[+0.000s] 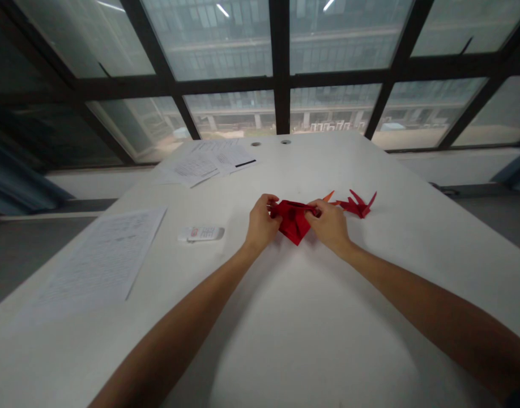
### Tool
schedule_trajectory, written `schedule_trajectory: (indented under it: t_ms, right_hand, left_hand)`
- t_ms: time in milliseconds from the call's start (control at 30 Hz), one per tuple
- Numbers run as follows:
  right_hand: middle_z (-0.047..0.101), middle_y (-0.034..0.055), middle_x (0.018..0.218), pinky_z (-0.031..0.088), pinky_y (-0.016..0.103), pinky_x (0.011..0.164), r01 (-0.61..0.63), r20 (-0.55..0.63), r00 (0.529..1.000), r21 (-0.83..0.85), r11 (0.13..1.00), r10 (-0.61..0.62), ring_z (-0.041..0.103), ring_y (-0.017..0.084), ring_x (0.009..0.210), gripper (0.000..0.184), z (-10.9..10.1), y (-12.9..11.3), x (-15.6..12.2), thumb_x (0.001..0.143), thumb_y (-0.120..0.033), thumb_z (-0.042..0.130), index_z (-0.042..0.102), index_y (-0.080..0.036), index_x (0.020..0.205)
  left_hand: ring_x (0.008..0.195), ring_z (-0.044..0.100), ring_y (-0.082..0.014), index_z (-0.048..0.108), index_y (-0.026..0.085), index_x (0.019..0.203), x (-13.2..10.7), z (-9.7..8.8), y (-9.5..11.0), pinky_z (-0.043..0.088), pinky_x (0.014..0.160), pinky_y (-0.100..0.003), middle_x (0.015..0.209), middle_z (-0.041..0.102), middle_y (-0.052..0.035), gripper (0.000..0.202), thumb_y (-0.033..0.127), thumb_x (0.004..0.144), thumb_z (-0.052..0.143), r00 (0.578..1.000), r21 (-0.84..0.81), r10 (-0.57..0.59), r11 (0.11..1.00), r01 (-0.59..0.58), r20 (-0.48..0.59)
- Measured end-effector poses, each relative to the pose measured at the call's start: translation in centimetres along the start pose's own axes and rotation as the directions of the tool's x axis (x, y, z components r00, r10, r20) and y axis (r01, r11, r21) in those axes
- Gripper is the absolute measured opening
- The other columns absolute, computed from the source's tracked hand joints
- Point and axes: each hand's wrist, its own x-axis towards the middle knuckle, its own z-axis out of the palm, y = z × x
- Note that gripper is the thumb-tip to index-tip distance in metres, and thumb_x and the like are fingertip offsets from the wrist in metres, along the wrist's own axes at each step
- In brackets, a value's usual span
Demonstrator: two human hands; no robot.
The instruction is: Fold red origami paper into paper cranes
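A folded piece of red paper [294,224] lies on the white table [311,317] between my hands, its point toward me. My left hand [261,222] pinches its left upper edge with curled fingers. My right hand [329,223] pinches its right upper edge the same way. Just beyond my right hand rests a finished red paper crane [357,204], and an orange paper tip [328,196] pokes out next to it.
A white remote control [201,233] lies left of my hands. A printed sheet [99,262] sits at the near left, and more printed sheets [209,162] lie at the far left. Two round holes [271,143] mark the table's far edge, below large windows.
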Motion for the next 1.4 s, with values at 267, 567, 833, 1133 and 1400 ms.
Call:
schedule_trajectory:
  t_ms: [267,567,833,1133,1400]
  right_hand:
    - [0.076,0.0009,0.075,0.043,0.03,0.064,0.022,0.003,1.0,0.003,1.0,-0.022,0.069,0.021,0.07,0.015,0.0,-0.1,-0.2,0.084,-0.027,0.063,0.076,-0.025,0.091]
    - [0.078,0.0032,0.083,0.047,0.03,0.067,0.172,0.116,0.975,0.132,0.976,-0.187,0.069,0.02,0.072,0.035,-0.1,-0.5,-0.6,0.103,-0.04,0.047,0.076,-0.022,0.101]
    - [0.079,0.0037,0.09,0.051,0.029,0.07,0.217,0.165,0.952,0.229,0.949,-0.258,0.071,0.019,0.077,0.034,0.1,-0.5,-0.9,0.103,-0.038,0.046,0.075,-0.021,0.111]
    - [0.08,0.0041,0.09,0.054,0.03,0.069,0.204,0.173,0.952,0.258,0.944,-0.253,0.071,0.019,0.073,0.026,-0.1,-0.8,-1.1,0.098,-0.033,0.055,0.075,-0.021,0.11]
    - [0.08,0.0058,0.094,0.055,0.031,0.07,0.185,0.167,0.959,0.238,0.953,-0.228,0.073,0.02,0.073,0.028,0.1,-0.3,-1.1,0.101,-0.034,0.051,0.073,-0.021,0.115]
  left_hand:
    - [0.082,0.064,-0.0173,0.059,0.022,0.103,0.1,-0.1,-0.1,0.052,0.069,-0.028,0.096,0.067,-0.0023,0.044,-0.002,0.066,0.058,1.0,-0.039,-0.007,0.999,0.007,0.0]
    - [0.08,0.066,-0.0177,0.06,0.02,0.102,-0.1,0.1,0.4,0.053,0.068,-0.028,0.094,0.071,-0.0037,0.029,0.007,0.076,0.062,0.999,-0.132,-0.009,0.991,0.015,0.047]
    - [0.076,0.065,-0.0141,0.061,0.019,0.101,-0.6,0.6,1.2,0.053,0.071,-0.027,0.092,0.069,-0.0028,0.013,0.029,0.093,0.063,0.991,-0.239,0.042,0.971,-0.009,0.131]
    - [0.083,0.069,-0.0167,0.061,0.018,0.109,-0.6,1.0,0.4,0.058,0.074,-0.03,0.095,0.071,-0.0055,0.031,0.046,0.097,0.061,0.981,-0.35,0.032,0.936,0.038,0.193]
    - [0.082,0.066,-0.0149,0.062,0.019,0.108,-0.5,1.2,-0.3,0.057,0.077,-0.029,0.094,0.069,-0.0046,0.029,0.046,0.098,0.062,0.978,-0.387,0.041,0.921,0.041,0.202]
